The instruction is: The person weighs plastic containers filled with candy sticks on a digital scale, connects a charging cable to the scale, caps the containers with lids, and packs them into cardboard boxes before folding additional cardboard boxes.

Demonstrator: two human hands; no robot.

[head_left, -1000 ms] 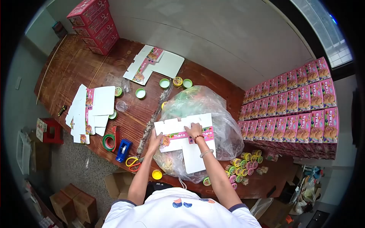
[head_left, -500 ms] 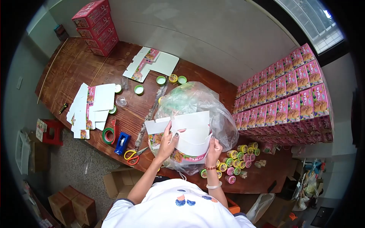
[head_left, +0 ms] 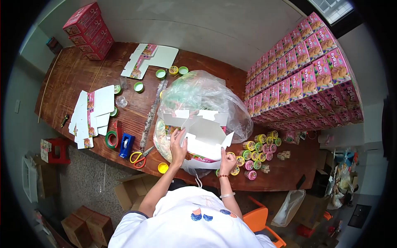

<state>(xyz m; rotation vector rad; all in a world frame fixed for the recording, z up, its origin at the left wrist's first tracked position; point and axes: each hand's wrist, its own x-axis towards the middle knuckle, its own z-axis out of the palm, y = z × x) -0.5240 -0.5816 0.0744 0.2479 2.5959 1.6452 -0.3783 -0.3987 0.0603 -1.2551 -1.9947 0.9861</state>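
Note:
A partly folded cardboard box (head_left: pixel 204 134), white inside with pink print on its outer side, is held up between my two hands over a large clear plastic bag (head_left: pixel 198 89). My left hand (head_left: pixel 178 149) grips its left edge, thumb on the white face. At the lower right corner, my right hand (head_left: pixel 227 163) pinches a side flap between thumb and fingers. Several flaps stand up along the far edge. Greenish contents show dimly through the bag. Beside my right hand, small round tubs (head_left: pixel 255 156) with yellow, green and pink lids stand in rows.
Flat box blanks (head_left: pixel 103 101) lie at left, more blanks (head_left: pixel 163 57) at the back. Scissors (head_left: pixel 140 158), a blue tape dispenser (head_left: pixel 127 145) and a yellow lid (head_left: pixel 163 168) sit near the front edge. Pink boxes (head_left: pixel 295 82) are stacked right; an orange chair (head_left: pixel 255 219) stands below.
The box has gone from a loosely bent sheet to a more folded shape, with flaps standing up at the far side. Both hands still hold it. The head view has shifted slightly.

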